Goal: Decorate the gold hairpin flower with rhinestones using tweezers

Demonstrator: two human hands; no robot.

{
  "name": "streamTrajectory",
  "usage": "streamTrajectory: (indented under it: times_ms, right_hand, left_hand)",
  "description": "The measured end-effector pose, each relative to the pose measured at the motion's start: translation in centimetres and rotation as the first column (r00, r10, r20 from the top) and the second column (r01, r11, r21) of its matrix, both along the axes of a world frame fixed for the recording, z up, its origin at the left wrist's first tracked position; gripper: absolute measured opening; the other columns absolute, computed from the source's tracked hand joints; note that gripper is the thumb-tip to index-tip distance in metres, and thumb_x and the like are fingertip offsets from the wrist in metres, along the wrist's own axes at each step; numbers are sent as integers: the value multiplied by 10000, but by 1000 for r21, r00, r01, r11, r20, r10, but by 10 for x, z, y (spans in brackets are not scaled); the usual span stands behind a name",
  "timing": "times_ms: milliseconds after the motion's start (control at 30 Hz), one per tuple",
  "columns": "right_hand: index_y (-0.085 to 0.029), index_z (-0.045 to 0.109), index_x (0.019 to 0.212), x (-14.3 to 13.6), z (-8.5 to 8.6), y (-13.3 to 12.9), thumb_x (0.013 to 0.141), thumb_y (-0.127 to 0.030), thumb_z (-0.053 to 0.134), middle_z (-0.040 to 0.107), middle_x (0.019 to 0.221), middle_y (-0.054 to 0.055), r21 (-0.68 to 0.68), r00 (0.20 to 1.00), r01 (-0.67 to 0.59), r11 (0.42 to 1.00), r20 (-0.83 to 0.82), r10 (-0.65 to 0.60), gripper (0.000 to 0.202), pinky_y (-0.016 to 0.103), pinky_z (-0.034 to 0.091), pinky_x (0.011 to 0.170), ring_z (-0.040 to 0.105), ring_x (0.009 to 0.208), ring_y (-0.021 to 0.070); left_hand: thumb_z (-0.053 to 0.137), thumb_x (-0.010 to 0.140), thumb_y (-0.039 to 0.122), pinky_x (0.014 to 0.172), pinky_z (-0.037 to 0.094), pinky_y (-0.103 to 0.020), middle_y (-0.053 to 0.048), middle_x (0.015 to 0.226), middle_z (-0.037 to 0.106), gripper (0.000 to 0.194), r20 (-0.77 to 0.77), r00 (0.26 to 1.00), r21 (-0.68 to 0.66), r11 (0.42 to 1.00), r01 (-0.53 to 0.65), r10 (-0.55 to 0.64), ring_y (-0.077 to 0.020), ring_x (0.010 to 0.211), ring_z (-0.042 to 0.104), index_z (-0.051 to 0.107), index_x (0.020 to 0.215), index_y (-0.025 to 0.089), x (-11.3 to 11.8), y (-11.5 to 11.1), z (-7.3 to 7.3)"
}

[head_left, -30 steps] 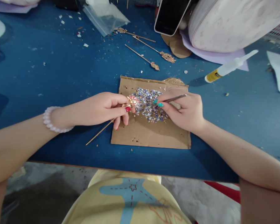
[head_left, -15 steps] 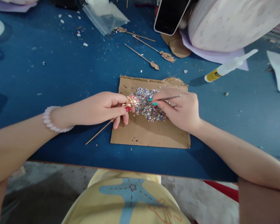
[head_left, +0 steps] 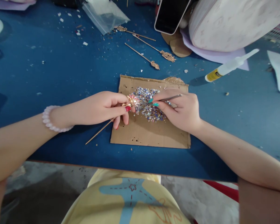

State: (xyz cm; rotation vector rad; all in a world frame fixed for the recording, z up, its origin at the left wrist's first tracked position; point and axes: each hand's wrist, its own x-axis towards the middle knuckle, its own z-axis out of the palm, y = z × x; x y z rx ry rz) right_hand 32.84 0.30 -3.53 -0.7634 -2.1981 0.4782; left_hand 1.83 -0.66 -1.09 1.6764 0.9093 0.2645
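My left hand [head_left: 107, 107] is closed on a gold hairpin [head_left: 100, 132], its long stick slanting down to the left and its head, with pink petals, pinched between thumb and fingers. Small glittering rhinestones [head_left: 146, 96], mostly blue and silver, lie heaped on a piece of cardboard [head_left: 149, 133] right beside the hairpin's head. Over the heap, my right hand [head_left: 183, 109] pinches thin metal tweezers [head_left: 171, 98] between thumb and index finger. Their tips point left toward the stones; whether they grip a stone is too small to tell.
Several gold hairpins [head_left: 155, 64] lie behind the cardboard. A glue bottle [head_left: 220, 71] stands at the right. Farther back are a plastic bag [head_left: 105, 15], a phone [head_left: 170, 15] and a large pale rounded object [head_left: 233, 21]. The blue table's [head_left: 67, 154] front edge is near my body.
The tweezers' back end has shifted very slightly in my right hand. My left hand and the hairpin stay in place.
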Motion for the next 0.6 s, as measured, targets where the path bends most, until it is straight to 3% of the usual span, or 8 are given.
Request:
streamTrajectory:
  times_ms: [367,600]
  right_hand:
    - [-281,862,1071,3,-2,2,1190,-178,717,950,1065,10,45,999,-47,998,7,47,214,384,763,966,929,1006,223]
    - [-296,867,1025,0,-2,3,1192,-208,725,942,1091,13,2,999,-31,1000,15,31,237,402,764,1004,911,1036,229]
  left_hand:
    - [617,1124,440,663,616,-350,-50,900,893,223,-50,999,-4,1000,14,-14,-193,555,780,711,1073,243,2,1,2]
    - [621,1116,426,600,591,-317,-43,901,902,218,-32,999,-1,1000,15,-15,-178,547,785,720,1068,238,0,1,-1]
